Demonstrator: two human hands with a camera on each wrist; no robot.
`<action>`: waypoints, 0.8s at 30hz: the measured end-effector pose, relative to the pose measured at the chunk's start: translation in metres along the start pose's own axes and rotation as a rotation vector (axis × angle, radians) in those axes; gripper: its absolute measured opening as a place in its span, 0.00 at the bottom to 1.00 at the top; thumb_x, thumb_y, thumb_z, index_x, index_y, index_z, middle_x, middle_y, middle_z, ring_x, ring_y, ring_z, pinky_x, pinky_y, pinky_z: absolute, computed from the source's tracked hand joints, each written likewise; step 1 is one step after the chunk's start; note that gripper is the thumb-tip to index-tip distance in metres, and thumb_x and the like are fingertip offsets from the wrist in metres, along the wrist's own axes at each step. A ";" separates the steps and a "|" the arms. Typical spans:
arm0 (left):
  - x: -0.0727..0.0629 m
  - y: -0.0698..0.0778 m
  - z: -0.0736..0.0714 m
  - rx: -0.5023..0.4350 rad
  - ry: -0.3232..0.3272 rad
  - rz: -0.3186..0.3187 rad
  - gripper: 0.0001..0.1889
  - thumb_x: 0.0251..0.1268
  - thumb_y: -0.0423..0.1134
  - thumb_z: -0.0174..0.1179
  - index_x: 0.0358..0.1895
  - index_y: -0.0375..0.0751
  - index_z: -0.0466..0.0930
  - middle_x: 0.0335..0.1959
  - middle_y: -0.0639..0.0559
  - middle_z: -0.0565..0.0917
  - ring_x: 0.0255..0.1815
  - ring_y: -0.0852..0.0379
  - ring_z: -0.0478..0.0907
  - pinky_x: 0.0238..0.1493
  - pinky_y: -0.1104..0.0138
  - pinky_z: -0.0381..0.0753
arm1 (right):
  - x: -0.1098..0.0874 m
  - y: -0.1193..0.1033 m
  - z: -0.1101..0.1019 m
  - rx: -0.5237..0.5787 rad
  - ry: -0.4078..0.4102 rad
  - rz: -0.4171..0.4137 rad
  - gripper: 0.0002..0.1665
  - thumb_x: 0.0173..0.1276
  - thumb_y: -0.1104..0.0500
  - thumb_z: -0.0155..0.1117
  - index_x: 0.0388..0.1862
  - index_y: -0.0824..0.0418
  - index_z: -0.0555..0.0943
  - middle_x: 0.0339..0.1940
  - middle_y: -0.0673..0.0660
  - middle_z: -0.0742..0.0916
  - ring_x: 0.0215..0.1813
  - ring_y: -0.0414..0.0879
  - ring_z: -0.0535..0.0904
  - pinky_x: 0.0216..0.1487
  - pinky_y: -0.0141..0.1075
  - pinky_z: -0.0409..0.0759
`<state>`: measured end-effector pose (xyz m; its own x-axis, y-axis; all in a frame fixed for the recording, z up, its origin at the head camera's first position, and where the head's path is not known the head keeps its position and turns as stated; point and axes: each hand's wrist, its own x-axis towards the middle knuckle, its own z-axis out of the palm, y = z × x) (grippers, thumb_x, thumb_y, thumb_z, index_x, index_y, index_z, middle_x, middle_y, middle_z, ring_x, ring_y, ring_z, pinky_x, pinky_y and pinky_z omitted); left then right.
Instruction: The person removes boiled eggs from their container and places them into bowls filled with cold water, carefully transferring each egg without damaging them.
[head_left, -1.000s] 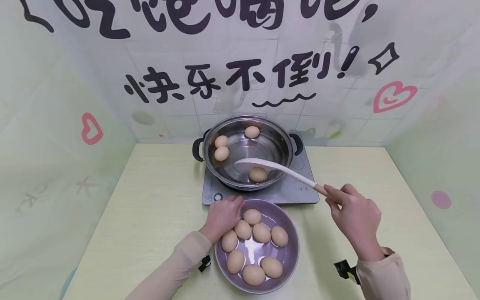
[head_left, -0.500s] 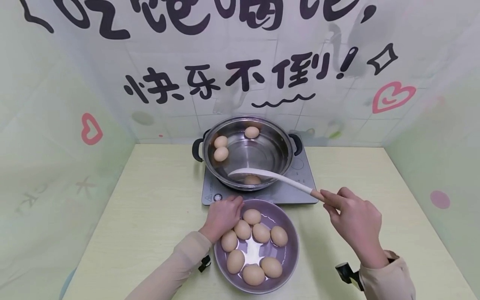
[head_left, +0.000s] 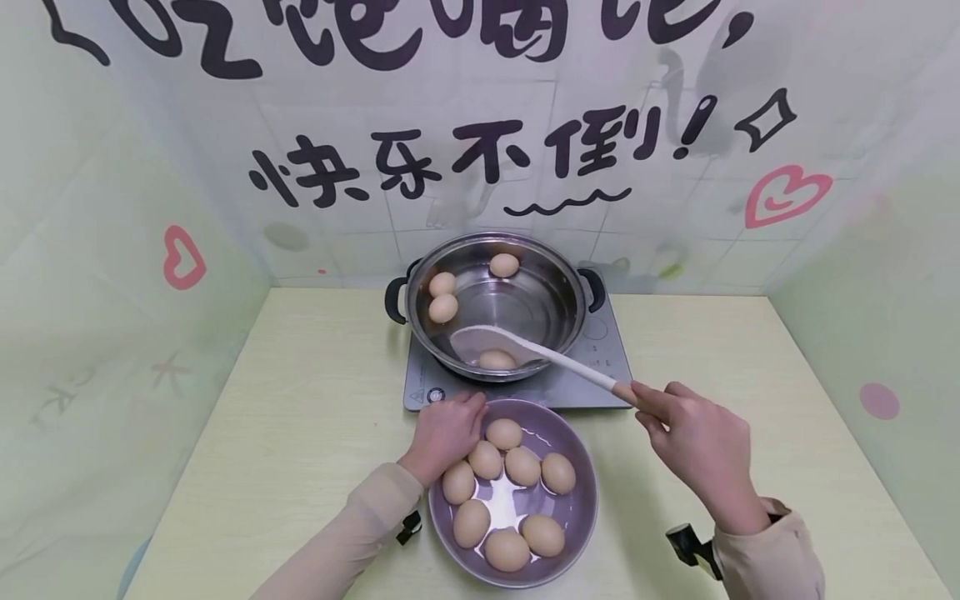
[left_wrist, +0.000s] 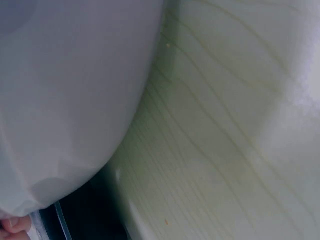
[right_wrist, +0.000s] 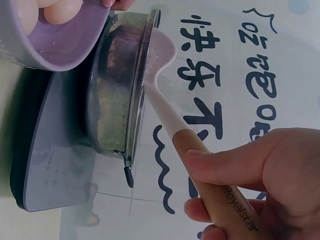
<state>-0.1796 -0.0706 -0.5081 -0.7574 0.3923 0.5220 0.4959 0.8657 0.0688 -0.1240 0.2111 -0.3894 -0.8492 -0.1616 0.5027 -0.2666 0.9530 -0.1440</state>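
Note:
In the head view, my right hand (head_left: 697,442) grips the wooden handle of a white slotted spoon (head_left: 558,357). Its head hangs over the near side of a steel pot (head_left: 532,304), right by an egg (head_left: 497,359), which it partly covers. In the right wrist view, thumb and fingers wrap the spoon's handle (right_wrist: 220,200). Several more brown eggs (head_left: 443,307) lie in the pot. My left hand (head_left: 448,433) holds the far-left rim of a purple bowl (head_left: 588,500) containing several eggs (head_left: 507,550). The left wrist view shows mostly the bowl's outer wall (left_wrist: 75,90).
Under the pot is a grey induction cooker (head_left: 585,392), close behind the bowl. Black side handles (head_left: 395,300) stick out from the pot. A printed wall covering (head_left: 480,100) rises directly behind it, and the pale wooden table (head_left: 300,400) stretches to both sides.
The spoon's head has moved left and toward the pot's near side, and it has turned to show its broad face. The near egg has shifted left. My left hand and the bowl stay still.

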 end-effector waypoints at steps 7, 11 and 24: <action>0.000 0.000 0.000 0.002 -0.005 0.001 0.08 0.57 0.41 0.58 0.23 0.46 0.71 0.19 0.53 0.77 0.12 0.53 0.73 0.11 0.65 0.64 | 0.002 -0.002 -0.003 0.011 -0.075 -0.005 0.20 0.47 0.60 0.71 0.41 0.46 0.85 0.11 0.42 0.68 0.10 0.36 0.54 0.10 0.34 0.53; 0.000 0.000 0.000 0.002 -0.013 -0.002 0.08 0.57 0.41 0.58 0.23 0.46 0.71 0.19 0.53 0.77 0.11 0.54 0.73 0.11 0.65 0.63 | 0.005 -0.003 -0.008 0.034 -0.140 0.012 0.20 0.48 0.59 0.71 0.43 0.48 0.84 0.12 0.45 0.76 0.11 0.38 0.58 0.11 0.35 0.55; 0.000 0.000 0.000 -0.006 -0.024 -0.006 0.09 0.58 0.41 0.58 0.23 0.46 0.71 0.19 0.53 0.77 0.11 0.54 0.72 0.11 0.65 0.63 | 0.011 -0.004 -0.015 0.093 -0.271 0.033 0.18 0.54 0.57 0.68 0.46 0.49 0.83 0.13 0.48 0.80 0.12 0.40 0.60 0.12 0.35 0.57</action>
<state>-0.1800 -0.0709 -0.5083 -0.7699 0.3948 0.5013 0.4941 0.8660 0.0768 -0.1249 0.2093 -0.3703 -0.9457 -0.2051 0.2521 -0.2666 0.9332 -0.2409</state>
